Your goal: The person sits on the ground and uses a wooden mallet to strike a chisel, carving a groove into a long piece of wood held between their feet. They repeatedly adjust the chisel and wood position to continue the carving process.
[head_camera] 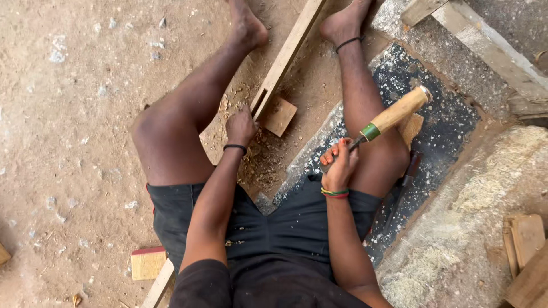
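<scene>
I sit on the dirt ground with my bare legs apart. Between them lies a long wooden plank [285,54] running away from me. My left hand [240,126] is closed and rests on the near end of the plank, above a pile of wood chips [260,159]. My right hand [339,163] grips a chisel [391,116] by its metal blade, with the pale wooden handle and green band pointing up and to the right over my right thigh.
A small square wood block [279,116] lies right of the plank's near end. A dark speckled slab [439,120] sits under my right leg. Timber pieces [491,54] lie at the top right, boards [528,256] at the lower right, a red-edged block [148,263] at the lower left.
</scene>
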